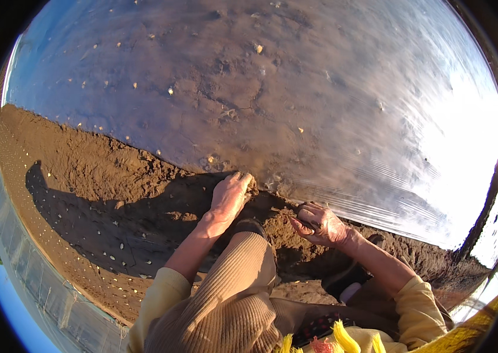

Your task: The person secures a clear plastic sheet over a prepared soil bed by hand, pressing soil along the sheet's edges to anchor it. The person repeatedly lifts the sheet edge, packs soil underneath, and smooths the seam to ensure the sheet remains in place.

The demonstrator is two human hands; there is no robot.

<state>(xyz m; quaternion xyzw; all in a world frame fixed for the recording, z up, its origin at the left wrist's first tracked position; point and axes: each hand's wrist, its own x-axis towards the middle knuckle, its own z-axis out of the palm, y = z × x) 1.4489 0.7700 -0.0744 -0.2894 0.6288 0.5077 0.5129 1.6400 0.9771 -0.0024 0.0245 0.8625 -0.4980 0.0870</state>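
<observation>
A wide sheet of transparent plastic film [240, 119] lies over the soil in front of me, its near edge running along a bank of loose brown earth [99, 172]. My left hand [230, 196] is at that edge, fingers curled down on a clump of damp soil [253, 187]. To its right, my right hand [320, 224] is beside the film's wrinkled border [354, 207], with the fingers bent inward over the loose soil [287, 227]. Whether anything is inside the right hand's curled fingers is hidden.
My bent knee in ribbed tan trousers [249, 260] is between my arms. A dark shoe [346, 280] rests on the ground at right. My shadow [99, 220] falls leftward over soil dotted with pale flecks. A plastic-covered structure [32, 264] runs along the left; sun glare whitens the film's right side.
</observation>
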